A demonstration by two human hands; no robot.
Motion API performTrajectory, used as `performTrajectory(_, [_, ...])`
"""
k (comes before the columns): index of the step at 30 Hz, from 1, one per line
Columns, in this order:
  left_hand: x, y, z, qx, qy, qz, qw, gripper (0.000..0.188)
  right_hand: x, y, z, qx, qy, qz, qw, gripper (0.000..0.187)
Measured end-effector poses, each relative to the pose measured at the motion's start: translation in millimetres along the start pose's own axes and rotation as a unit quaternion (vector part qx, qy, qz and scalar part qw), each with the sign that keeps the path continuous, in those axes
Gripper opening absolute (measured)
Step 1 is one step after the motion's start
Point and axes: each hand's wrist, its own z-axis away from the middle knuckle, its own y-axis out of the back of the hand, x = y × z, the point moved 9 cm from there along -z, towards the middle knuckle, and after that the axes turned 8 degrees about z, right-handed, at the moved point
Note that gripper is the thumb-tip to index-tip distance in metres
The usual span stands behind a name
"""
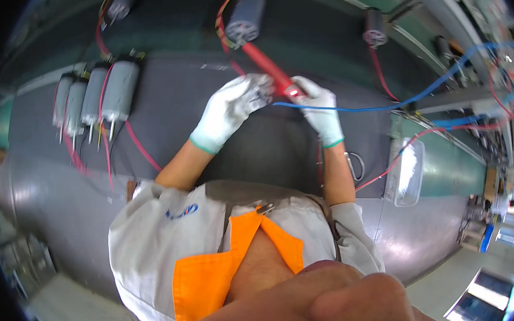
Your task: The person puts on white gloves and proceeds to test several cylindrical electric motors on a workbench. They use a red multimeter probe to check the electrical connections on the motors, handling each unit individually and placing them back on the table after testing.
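A long red rod-shaped thing (268, 67), whose exact kind I cannot make out, slants from the lower end of a grey cylindrical motor (246, 16) to my hands. My right hand (319, 108), in a white glove with a green cuff, is closed round its near end. A thin blue hose (365, 109) crosses in front of that hand and ends between both hands. My left hand (231, 106), gloved alike, is closed beside the red piece, its fingertips curled and smudged grey. What it pinches, if anything, is hidden.
Several grey motors (120, 90) with red leads stand at the left on the dark mat (171, 92). Two others, one motor (123, 2) and another motor (375, 29), lie farther off. Scissors-like handles (357, 167) and a clear plastic tray (407, 173) are at the right.
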Motion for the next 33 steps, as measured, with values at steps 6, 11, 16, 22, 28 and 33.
performTrajectory(6, [-5.3, 17.3, -6.8, 0.02, 0.018, -0.005, 1.0, 0.039, 2.9, 51.9, 36.6, 0.092, -0.031, 0.101, 0.99, 0.034])
performTrajectory(11, [-12.7, 44.7, -17.8, 0.047, 0.041, -0.019, 0.998, 0.037, 75.4, 139.8, 136.1, 0.189, -0.178, 0.281, 0.924, 0.047])
performTrajectory(16, [-18.0, 54.8, -19.1, 0.097, 0.049, -0.046, 0.993, 0.039, 33.4, 108.1, 132.2, 0.147, -0.219, -0.02, 0.964, 0.062])
performTrajectory(22, [11.7, 30.6, -9.4, 0.084, -0.056, -0.38, 0.919, 0.036, -72.2, 2.4, 74.7, -0.104, -0.072, -0.44, 0.889, 0.031])
performTrajectory(28, [153.5, 43.8, 65.8, 0.274, -0.295, -0.858, 0.32, 0.053, 9.8, 71.4, 89.9, 0.06, -0.235, -0.261, 0.934, 0.039])
performTrajectory(33, [172.2, 1.1, 38.0, 0.201, -0.387, -0.844, 0.312, 0.058, 27.0, 77.6, 54.8, 0.059, -0.167, 0.058, 0.983, 0.043])
